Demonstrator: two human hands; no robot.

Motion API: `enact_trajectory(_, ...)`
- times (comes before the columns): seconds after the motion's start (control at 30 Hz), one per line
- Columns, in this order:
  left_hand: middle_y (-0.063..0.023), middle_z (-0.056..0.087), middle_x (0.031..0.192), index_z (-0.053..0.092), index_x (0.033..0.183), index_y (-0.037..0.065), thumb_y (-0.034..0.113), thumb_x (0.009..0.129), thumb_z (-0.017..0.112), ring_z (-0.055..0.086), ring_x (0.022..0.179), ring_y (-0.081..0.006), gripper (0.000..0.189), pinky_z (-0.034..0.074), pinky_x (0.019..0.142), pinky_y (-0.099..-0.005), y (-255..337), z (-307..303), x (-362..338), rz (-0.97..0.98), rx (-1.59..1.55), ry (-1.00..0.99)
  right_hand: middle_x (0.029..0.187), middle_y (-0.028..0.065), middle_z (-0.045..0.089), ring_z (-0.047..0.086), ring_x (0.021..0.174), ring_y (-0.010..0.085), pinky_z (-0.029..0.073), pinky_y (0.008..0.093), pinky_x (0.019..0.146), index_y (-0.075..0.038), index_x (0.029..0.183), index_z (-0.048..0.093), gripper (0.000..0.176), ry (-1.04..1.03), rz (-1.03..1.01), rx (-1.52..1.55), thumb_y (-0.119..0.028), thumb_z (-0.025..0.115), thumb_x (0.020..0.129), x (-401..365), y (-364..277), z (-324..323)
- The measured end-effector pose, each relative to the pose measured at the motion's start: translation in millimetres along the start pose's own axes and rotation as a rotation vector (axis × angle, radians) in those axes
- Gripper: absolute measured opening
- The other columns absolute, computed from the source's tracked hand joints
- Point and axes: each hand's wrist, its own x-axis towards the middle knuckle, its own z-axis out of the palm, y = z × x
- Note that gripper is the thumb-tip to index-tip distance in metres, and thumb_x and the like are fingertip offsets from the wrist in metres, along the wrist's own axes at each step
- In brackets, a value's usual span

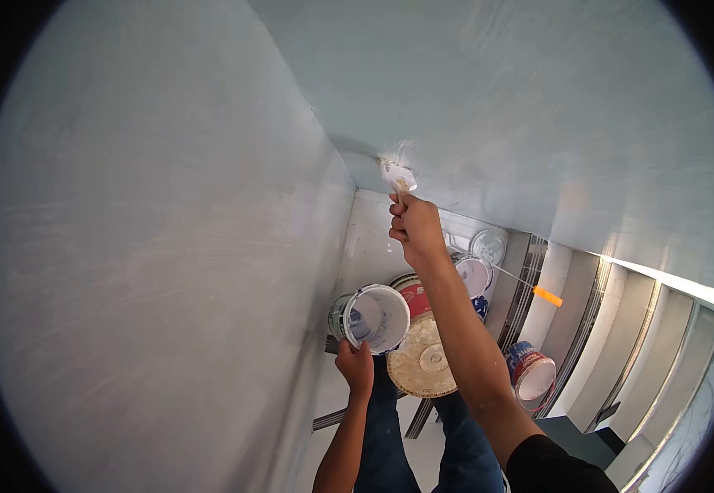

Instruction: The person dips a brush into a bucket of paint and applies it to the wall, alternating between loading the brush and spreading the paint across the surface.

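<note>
My right hand [417,223] is closed round the handle of a brush [398,175] whose head is white with paint. The brush head touches the grey-blue wall [488,107] near the corner, beside white streaks. Lower down, my left hand [355,368] grips the rim of a white bucket [387,319], its thumb over the edge. The bucket is tilted toward me, with whitish and bluish-grey residue inside.
Below stand a round stained lid [424,358], a red container [415,298] and another white bucket [473,275]. An orange-handled roller [547,296] lies nearby. At right, steps [595,329] hold a red-and-blue bucket [532,374]. A large wall [151,246] rises at left.
</note>
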Motion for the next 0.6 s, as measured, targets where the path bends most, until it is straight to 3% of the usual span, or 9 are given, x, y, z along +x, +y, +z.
enact_trajectory(0.07,-0.0135,0.057,0.060,0.051,0.073,-0.001,0.010,0.076,0.067,0.060,0.056,-0.0298,0.020,0.045,0.056,-0.0397,13,-4,0,-0.003,0.042,0.005,0.072,-0.0027,0.046,0.028,0.049,0.0040,0.026,0.0230,0.046,0.001,0.106,0.056,0.025,-0.023,-0.054,0.011,-0.021,0.045,0.101,-53,-35,24)
enact_trajectory(0.3,-0.0166,0.060,0.064,0.056,0.077,-0.002,0.012,0.075,0.069,0.063,0.063,-0.0381,0.019,0.048,0.061,-0.0436,32,-19,-4,0.010,0.133,-0.030,0.067,-0.0037,0.044,0.029,0.050,0.0016,0.021,0.0201,0.044,0.000,0.115,0.056,0.028,-0.178,-0.376,0.026,-0.022,0.045,0.104,-186,-130,73)
enact_trajectory(0.43,-0.0164,0.062,0.066,0.057,0.078,-0.002,0.011,0.075,0.068,0.064,0.065,-0.0367,0.018,0.049,0.062,-0.0431,52,-19,-8,-0.047,0.095,-0.025,0.065,-0.0041,0.042,0.028,0.050,0.0002,0.018,0.0183,0.042,-0.001,0.117,0.055,0.031,-0.174,-0.855,-0.130,-0.027,0.045,0.106,-177,-156,91)
enact_trajectory(0.47,-0.0161,0.062,0.066,0.057,0.078,-0.002,0.011,0.075,0.068,0.064,0.065,-0.0364,0.018,0.049,0.062,-0.0429,56,-19,-9,-0.060,0.080,-0.018,0.067,-0.0038,0.045,0.036,0.056,0.0021,0.029,0.0205,0.051,0.000,0.118,0.053,0.026,-0.182,-0.886,-0.167,-0.021,0.043,0.106,-170,-164,91)
enact_trajectory(0.6,-0.0157,0.062,0.067,0.057,0.078,-0.002,0.011,0.075,0.068,0.064,0.065,-0.0363,0.018,0.049,0.063,-0.0427,59,-21,-9,-0.090,0.087,-0.021,0.064,0.0006,0.050,0.043,0.056,0.0057,0.036,0.0249,0.052,0.000,0.110,0.052,0.023,0.110,-1.048,-0.396,-0.021,0.043,0.106,-71,-155,74)
